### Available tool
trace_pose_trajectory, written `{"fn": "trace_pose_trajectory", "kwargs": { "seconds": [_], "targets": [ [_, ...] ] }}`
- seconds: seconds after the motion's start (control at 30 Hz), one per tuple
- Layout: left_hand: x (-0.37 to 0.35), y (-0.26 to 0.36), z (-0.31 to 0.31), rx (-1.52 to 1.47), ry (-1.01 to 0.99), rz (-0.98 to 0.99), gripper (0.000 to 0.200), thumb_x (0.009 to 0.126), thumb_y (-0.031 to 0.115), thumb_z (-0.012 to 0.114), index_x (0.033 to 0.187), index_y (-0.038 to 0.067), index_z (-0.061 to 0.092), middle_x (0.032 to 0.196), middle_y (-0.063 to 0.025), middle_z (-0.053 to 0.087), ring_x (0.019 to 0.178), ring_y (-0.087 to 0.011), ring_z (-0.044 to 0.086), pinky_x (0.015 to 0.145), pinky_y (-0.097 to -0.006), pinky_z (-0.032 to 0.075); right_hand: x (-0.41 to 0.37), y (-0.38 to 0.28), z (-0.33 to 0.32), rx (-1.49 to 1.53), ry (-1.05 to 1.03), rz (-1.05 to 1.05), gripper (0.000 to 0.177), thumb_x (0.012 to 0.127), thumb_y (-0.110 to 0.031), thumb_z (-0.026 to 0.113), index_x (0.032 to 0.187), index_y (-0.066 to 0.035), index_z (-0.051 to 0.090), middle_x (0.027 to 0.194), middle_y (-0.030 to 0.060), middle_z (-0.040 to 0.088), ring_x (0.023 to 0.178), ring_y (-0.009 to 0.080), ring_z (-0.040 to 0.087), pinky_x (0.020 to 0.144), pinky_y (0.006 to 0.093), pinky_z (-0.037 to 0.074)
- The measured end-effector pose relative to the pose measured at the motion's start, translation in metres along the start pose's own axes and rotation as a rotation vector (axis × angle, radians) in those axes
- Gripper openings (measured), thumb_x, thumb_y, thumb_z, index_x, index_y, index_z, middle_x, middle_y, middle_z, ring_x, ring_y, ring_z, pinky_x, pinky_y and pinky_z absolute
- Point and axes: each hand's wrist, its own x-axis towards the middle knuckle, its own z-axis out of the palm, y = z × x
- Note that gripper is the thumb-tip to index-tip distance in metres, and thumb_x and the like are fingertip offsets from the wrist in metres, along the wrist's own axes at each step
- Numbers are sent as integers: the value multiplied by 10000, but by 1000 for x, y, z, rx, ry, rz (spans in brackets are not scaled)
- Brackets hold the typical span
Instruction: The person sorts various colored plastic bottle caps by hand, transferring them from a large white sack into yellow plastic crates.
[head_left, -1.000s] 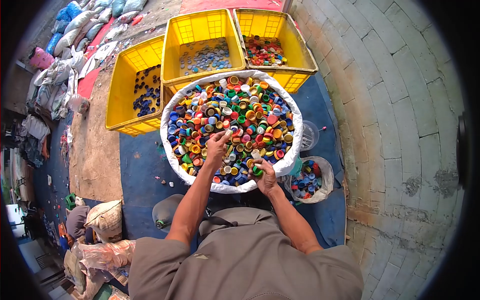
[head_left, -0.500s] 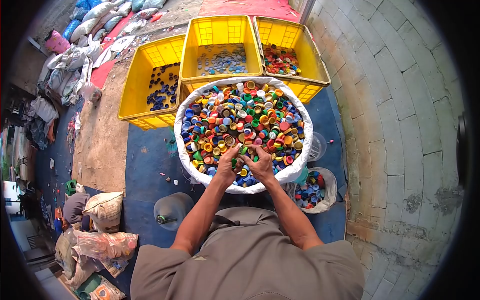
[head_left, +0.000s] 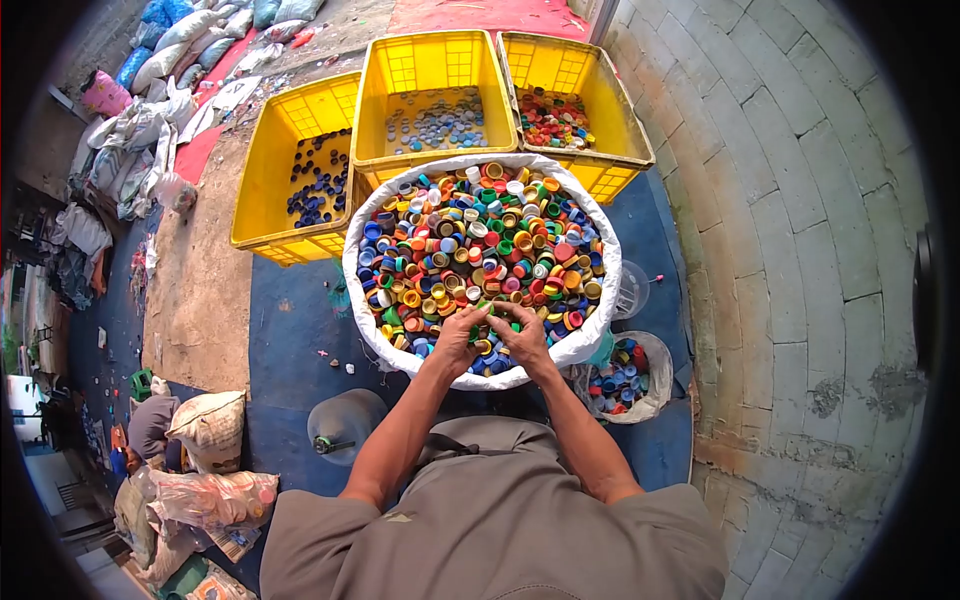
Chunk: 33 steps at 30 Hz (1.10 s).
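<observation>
A large white sack [head_left: 358,318] with a rolled rim is full of bottle caps [head_left: 470,240] in many colours. Over its near side my left hand [head_left: 456,338] and my right hand [head_left: 524,338] come together, fingers closed. A green bottle cap [head_left: 487,308] is pinched between the fingertips of both hands. Fingers partly cover it, so its full shape is hidden. Loose caps lie right below and around both hands.
Beyond the sack stand three yellow crates: a left one [head_left: 250,200] with dark blue caps, a middle one [head_left: 366,110] with pale caps, a right one [head_left: 625,110] with mostly red ones. A small bag [head_left: 658,390] of caps, a clear jug [head_left: 345,425] and a block wall [head_left: 780,250] flank me.
Both hands have drawn slightly closer to my body, still together at the green cap. The view has shifted a little; crates and sack look unchanged.
</observation>
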Motion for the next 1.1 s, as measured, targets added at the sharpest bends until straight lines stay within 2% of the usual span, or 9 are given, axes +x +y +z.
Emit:
{"fn": "trace_pose_trajectory", "kwargs": {
  "seconds": [0.23, 0.47, 0.67, 0.77, 0.8, 0.87, 0.9, 1.0, 1.1],
  "targets": [
    [20, -12, -5, -40, 49, -31, 141, 906, 172, 581, 992, 60, 576, 942, -74, 669, 773, -135, 636, 614, -243, 525, -7, 21, -19, 852, 181, 366, 213, 873, -89, 533, 1070, -18, 570, 942, 78, 622, 822, 178, 612, 737, 308, 507],
    [55, -34, -5, -183, 25, -111, 237, 882, 143, 579, 1077, 10, 561, 1019, -140, 651, 888, -218, 639, 799, -303, 532, -16, 62, -49, 1198, 342, 559, 330, 799, -70, 489, 1108, 43, 510, 1053, 163, 574, 969, 284, 587, 870, 379, 490],
    [146, 18, 76, -274, -112, -96, 293, 911, 193, 532, 1078, -46, 503, 988, -173, 576, 909, -268, 591, 837, -341, 532, 77, 23, -95, 1325, 354, 282, 208, 724, -78, 453, 864, 75, 453, 960, 196, 520, 978, 342, 524, 1006, 466, 396],
    [150, 99, 170, -324, -294, 122, 619, 911, 317, 519, 1247, -172, 343, 1249, -277, 437, 1229, -388, 405, 1115, -451, 268, 146, -74, -128, 1419, 181, 34, 244, 673, -66, 452, 846, 104, 425, 1040, 272, 474, 1088, 405, 444, 1104, 501, 273],
    [157, 120, 182, -353, -283, 69, 770, 869, 349, 583, 1304, -194, 253, 1234, -288, 418, 1117, -357, 474, 983, -396, 414, 159, -96, -138, 1379, 142, 12, 274, 664, -65, 455, 859, 122, 408, 1151, 324, 443, 1200, 444, 388, 1140, 513, 211],
    [154, 142, 195, -414, -393, 149, 1068, 847, 381, 594, 1376, -133, -178, 1479, -328, -117, 1416, -389, -52, 1167, -433, 55, 161, -138, -136, 1323, 287, -12, 321, 658, -59, 455, 888, 145, 362, 1397, 388, 181, 1374, 474, 131, 1161, 522, 109],
    [150, 145, 192, -395, -352, 150, 1042, 856, 378, 586, 1388, -126, -155, 1485, -322, -95, 1416, -392, -28, 1167, -434, 71, 162, -133, -140, 1330, 207, -90, 358, 663, -40, 444, 940, 153, 325, 1471, 356, -73, 1398, 458, -72, 1154, 540, 76],
    [143, 136, 148, -327, -290, 185, 906, 897, 371, 542, 1423, -115, -13, 1495, -305, 37, 1411, -389, 97, 1160, -451, 154, 143, -107, -142, 1192, 295, -67, 350, 684, -14, 427, 975, 151, 325, 1462, 365, 23, 1398, 465, 12, 1148, 553, 108],
    [135, 106, 73, -305, -45, 254, 468, 916, 358, 536, 1141, -51, 503, 1166, -192, 547, 1117, -298, 529, 1042, -414, 406, 108, -47, -132, 999, 363, -7, 419, 771, -3, 460, 1159, 105, 346, 1386, 306, 297, 1336, 428, 278, 1109, 531, 252]
  ]
}}
